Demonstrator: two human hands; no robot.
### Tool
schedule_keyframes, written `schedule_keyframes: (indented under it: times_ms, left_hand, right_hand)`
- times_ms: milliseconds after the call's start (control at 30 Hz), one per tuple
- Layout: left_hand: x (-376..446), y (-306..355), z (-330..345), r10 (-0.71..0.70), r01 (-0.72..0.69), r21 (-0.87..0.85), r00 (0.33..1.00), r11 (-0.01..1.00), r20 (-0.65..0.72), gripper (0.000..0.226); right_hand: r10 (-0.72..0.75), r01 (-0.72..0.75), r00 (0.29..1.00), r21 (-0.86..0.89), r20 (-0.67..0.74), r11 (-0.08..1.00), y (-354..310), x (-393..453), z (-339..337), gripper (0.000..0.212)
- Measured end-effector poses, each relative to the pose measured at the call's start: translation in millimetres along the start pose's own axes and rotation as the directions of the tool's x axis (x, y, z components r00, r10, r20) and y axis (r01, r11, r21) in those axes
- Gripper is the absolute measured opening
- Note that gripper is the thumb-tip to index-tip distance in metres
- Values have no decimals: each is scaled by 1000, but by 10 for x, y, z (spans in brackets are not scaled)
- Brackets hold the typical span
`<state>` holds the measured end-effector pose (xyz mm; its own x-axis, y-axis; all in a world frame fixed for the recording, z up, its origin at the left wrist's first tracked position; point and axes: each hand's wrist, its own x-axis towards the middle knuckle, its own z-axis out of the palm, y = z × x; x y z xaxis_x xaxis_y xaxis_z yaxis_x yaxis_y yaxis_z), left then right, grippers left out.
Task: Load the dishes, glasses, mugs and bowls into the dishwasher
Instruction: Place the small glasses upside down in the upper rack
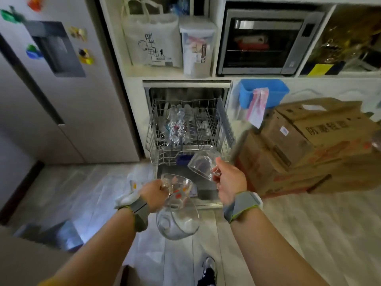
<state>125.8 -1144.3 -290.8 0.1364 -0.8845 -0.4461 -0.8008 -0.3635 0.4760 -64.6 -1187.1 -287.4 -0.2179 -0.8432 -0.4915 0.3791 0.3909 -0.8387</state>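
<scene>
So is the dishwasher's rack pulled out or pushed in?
Pulled out: the wire rack juts forward from the dishwasher opening over the floor, with glassware already standing in it.

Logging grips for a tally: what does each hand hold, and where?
Right hand: clear glass mug, by its handle. Left hand: patterned glass cup by its handle.

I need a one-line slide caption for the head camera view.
Left hand and right hand carry glass cups toward the pulled-out dishwasher rack.
</scene>
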Motion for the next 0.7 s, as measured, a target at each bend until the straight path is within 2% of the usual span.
schedule_keyframes:
  times_ms: [33, 133, 200, 333, 433, 567, 700]
  left_hand:
    - [8, 7, -58, -7, 7, -7, 1000, 1000, -1, 21]
    - [824, 236, -321, -102, 98, -77, 993, 992, -55, 21]
    - [1070, 276, -452, -122, 116, -101, 991, 988, -57, 18]
    - [1720, 348, -731, -178, 168, -150, 982, 974, -57, 15]
    - [2304, 247, -990, -231, 217, -259, 973, 941, -25, 18]
    - [3051, 130, -1234, -261, 251, -350, 965, 903, 17, 20]
    - [3631, 102, -1355, -294, 279, -353, 956, 893, 12, 18]
  right_hand:
    - [-4, 4, 1000, -20, 0, 1000, -40, 51, 40, 25]
    - [44, -39, 998, -119, 40, 992, -320, 1086, 390, 27]
    - [58, -46, 996, -175, 65, 984, -416, 1444, 517, 26]
    - [89, -75, 996, -352, 24, 933, -627, 2299, 840, 31]
    - [108, -90, 994, -471, 13, 877, -681, 2845, 1174, 32]
    - [104, -100, 994, -538, -23, 837, -495, 3381, 1452, 41]
    - [190, -156, 982, -595, -5, 788, -259, 3866, 1662, 32]
